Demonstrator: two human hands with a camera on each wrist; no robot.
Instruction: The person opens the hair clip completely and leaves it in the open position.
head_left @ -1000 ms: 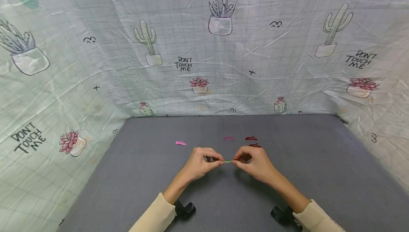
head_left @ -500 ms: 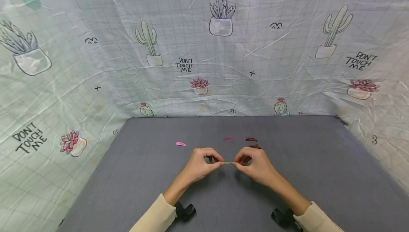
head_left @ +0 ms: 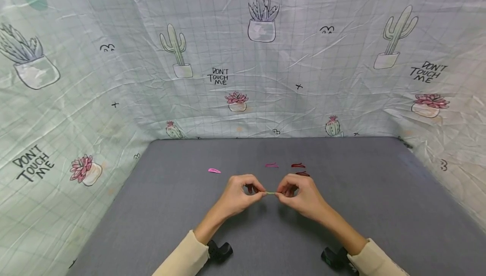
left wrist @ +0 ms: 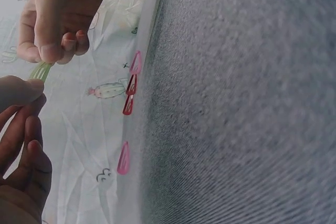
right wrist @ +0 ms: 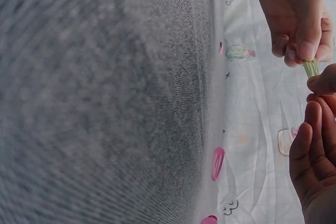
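Note:
A small light green snap hair clip point(head_left: 270, 193) is stretched between my two hands above the grey table. My left hand point(head_left: 241, 195) pinches one end between thumb and fingertips. At the other end, the thumb and fingertips of my right hand point(head_left: 303, 196) pinch it too. Both wrist views show the slim, slotted middle of the clip point(left wrist: 40, 71) in the short gap between the thumbs; its ends are hidden by the fingers.
Beyond the hands lie a bright pink hair clip point(head_left: 214, 170) on the left, a darker pink one point(head_left: 271, 165) near the middle, and two dark red clips point(head_left: 298, 165) to its right. A patterned cloth point(head_left: 243, 56) hangs along the table's back edge.

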